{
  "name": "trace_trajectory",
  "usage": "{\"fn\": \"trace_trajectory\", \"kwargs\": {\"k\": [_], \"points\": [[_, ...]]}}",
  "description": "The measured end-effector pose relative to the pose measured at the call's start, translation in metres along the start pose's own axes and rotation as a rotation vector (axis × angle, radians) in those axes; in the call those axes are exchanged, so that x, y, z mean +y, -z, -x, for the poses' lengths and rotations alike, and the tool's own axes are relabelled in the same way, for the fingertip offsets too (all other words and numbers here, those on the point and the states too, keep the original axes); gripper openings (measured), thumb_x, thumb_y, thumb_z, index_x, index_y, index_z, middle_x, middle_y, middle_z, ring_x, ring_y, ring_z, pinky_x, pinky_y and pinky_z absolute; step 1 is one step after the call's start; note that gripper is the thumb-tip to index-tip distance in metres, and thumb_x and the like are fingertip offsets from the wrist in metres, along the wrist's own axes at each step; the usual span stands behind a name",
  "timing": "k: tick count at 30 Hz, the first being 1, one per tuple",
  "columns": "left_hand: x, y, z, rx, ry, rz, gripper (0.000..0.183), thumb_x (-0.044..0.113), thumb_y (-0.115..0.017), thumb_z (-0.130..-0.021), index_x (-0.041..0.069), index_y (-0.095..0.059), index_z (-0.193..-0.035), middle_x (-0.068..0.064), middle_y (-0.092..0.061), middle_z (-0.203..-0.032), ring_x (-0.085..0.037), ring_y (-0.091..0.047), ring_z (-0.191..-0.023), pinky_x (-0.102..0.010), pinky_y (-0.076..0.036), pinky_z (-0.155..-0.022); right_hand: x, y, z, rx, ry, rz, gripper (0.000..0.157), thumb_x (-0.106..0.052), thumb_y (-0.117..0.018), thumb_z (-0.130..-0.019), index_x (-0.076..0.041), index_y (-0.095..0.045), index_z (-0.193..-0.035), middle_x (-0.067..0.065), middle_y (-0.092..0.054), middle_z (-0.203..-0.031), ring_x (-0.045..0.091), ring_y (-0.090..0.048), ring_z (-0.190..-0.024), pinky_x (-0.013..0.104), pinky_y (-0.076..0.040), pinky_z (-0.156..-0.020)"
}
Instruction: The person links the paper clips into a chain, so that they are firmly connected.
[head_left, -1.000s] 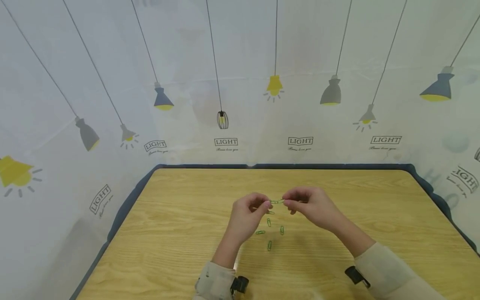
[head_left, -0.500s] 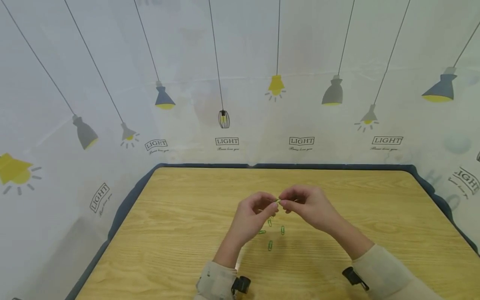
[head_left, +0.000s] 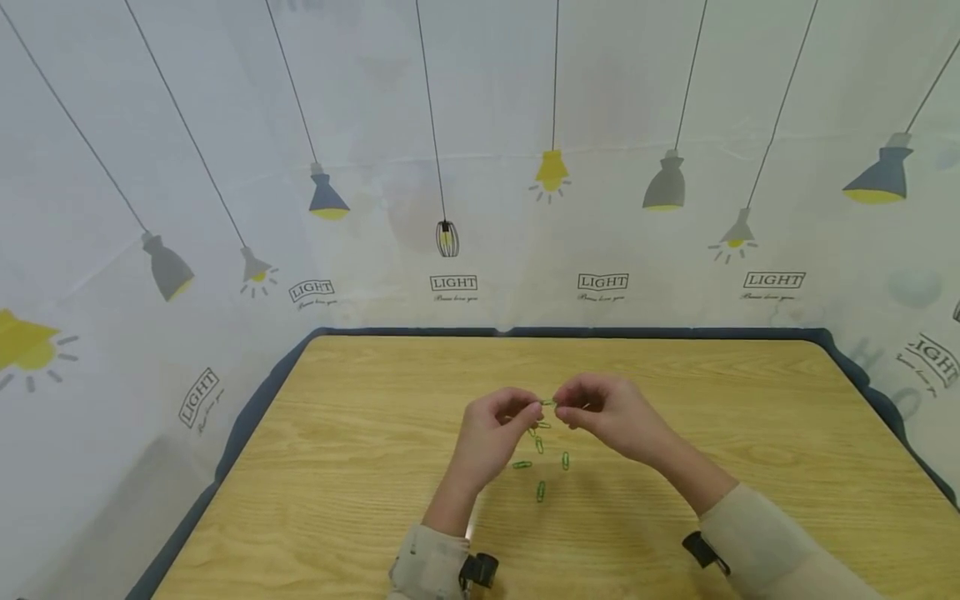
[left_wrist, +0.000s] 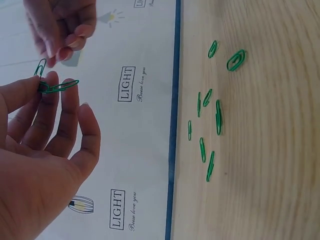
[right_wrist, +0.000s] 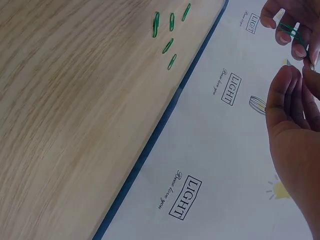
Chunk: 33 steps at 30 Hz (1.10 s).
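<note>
My left hand (head_left: 491,433) pinches green paper clips (left_wrist: 60,87) between thumb and index finger, above the table. In the left wrist view two clips meet at the pinch, one pointing up and one reaching across the fingers. My right hand (head_left: 611,417) faces it, thumb and fingertips pinched at the far end of the upward clip (left_wrist: 41,66). The right fingertips (left_wrist: 64,54) partly hide that contact. Below the hands, several loose green paper clips (head_left: 540,491) lie scattered on the wooden table (head_left: 360,467).
The table's back edge has a dark blue border (head_left: 420,332). Behind it hangs a pale wall covering (head_left: 495,200) printed with lamps and the word LIGHT. Black wrist devices (head_left: 478,570) sit on both sleeves.
The hands came together over the clips, then drew slightly apart, the left hand moving back left. A short piece of green clip shows between the fingertips again. The loose clips have stayed put.
</note>
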<state>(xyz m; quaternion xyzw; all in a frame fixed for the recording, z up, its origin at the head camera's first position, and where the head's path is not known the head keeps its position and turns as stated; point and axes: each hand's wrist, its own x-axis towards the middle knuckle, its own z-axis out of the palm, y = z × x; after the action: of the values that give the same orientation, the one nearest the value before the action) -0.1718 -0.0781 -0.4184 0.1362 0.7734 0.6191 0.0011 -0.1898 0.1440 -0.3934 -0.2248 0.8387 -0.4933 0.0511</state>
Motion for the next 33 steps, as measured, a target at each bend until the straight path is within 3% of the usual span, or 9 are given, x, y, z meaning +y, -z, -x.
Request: {"fn": "trace_trajectory", "kwargs": {"k": [8,17,24,30,33], "points": [[-0.001,0.005,-0.002,0.040,0.027,0.001,0.024,0.027,-0.068,-0.106,0.008,-0.076,-0.117,-0.010,-0.077,-0.106,-0.012,-0.070,-0.091,-0.029,-0.059,-0.082,0.027,-0.001,-0.008,-0.090,-0.057,0.096,0.014,-0.014,-0.073,-0.102,-0.006,-0.075,-0.113,0.005,-0.075,-0.100,0.017,-0.067,-0.089,0.028,-0.060,-0.075],[-0.005,0.007,-0.001,0.059,0.064,0.015,0.020,0.029,-0.070,-0.105,0.013,-0.077,-0.114,-0.009,-0.077,-0.104,-0.015,-0.071,-0.089,-0.024,-0.053,-0.061,0.070,-0.010,-0.014,-0.227,-0.133,0.147,0.016,-0.015,-0.076,-0.100,-0.007,-0.076,-0.114,0.000,-0.074,-0.099,0.014,-0.064,-0.090,0.025,-0.054,-0.076],[-0.010,0.007,-0.002,0.063,0.054,0.011,0.021,0.029,-0.070,-0.105,0.012,-0.078,-0.114,-0.009,-0.077,-0.103,-0.016,-0.071,-0.090,-0.033,-0.058,-0.068,0.084,-0.013,-0.016,-0.289,-0.245,0.087,0.018,-0.012,-0.080,-0.096,-0.005,-0.075,-0.111,0.003,-0.072,-0.098,0.016,-0.062,-0.088,0.030,-0.055,-0.075],[-0.012,0.008,0.000,0.076,0.049,0.005,0.024,0.027,-0.069,-0.105,0.007,-0.077,-0.117,-0.009,-0.078,-0.105,-0.014,-0.072,-0.092,-0.041,-0.062,-0.085,0.085,-0.012,-0.017,-0.335,-0.272,0.060,0.016,-0.010,-0.082,-0.093,-0.006,-0.075,-0.107,0.002,-0.067,-0.092,0.017,-0.059,-0.085,0.030,-0.051,-0.074],[-0.014,0.008,-0.001,0.080,0.042,0.000,0.025,0.027,-0.069,-0.105,0.005,-0.076,-0.117,-0.009,-0.078,-0.105,-0.014,-0.072,-0.093,-0.043,-0.062,-0.087,0.087,-0.011,-0.017,-0.351,-0.279,0.074,0.018,-0.012,-0.082,-0.093,-0.009,-0.075,-0.109,0.001,-0.066,-0.093,0.017,-0.058,-0.088,0.030,-0.050,-0.076]]}}
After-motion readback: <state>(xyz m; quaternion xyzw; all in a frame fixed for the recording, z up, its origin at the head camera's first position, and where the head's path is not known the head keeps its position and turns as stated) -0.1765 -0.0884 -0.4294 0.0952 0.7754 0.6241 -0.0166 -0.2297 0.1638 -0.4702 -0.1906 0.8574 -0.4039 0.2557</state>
